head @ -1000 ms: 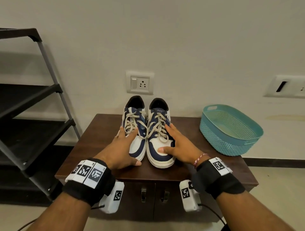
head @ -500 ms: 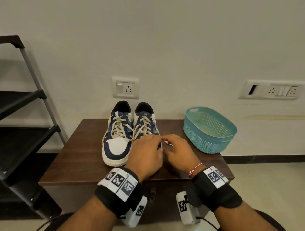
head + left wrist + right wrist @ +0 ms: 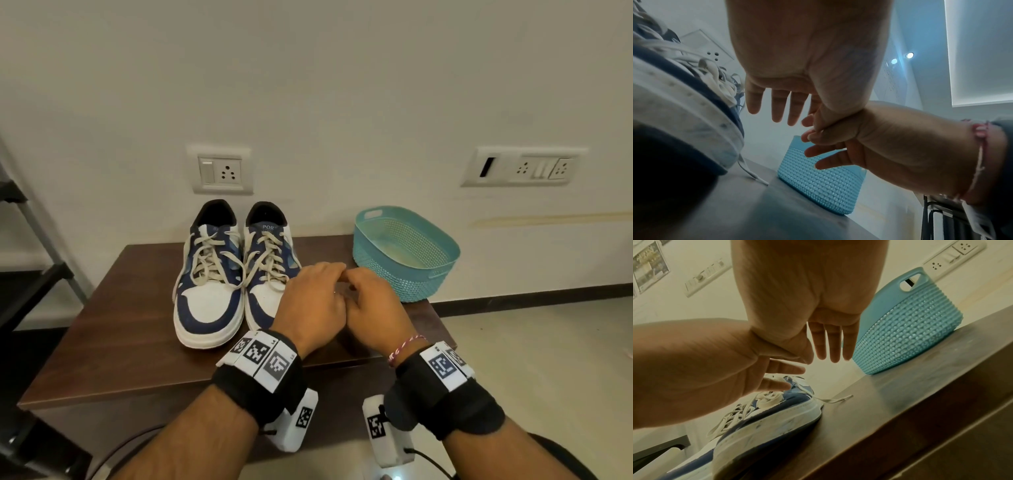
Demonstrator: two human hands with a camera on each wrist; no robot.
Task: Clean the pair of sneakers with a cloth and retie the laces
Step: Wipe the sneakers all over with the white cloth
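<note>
Hands are coming off the sneakers (image 3: 236, 274): left hand (image 3: 313, 301) and right hand (image 3: 373, 305) are now meeting thumb to thumb at 3 o'clock of the pair, fingers spread, gripping nothing. Sneakers are sitting side by side on the wooden cabinet (image 3: 130, 329), laces (image 3: 205, 260) loose, one end trailing toward the teal basket (image 3: 411, 270). No cloth showing; cleaning probably isn't starting yet.

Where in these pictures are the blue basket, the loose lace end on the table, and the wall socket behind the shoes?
blue basket (image 3: 430, 275): head view, front wall.
loose lace end (image 3: 838, 400): right wrist view, strand lying on the table.
wall socket (image 3: 222, 170): head view, plate's middle.
</note>
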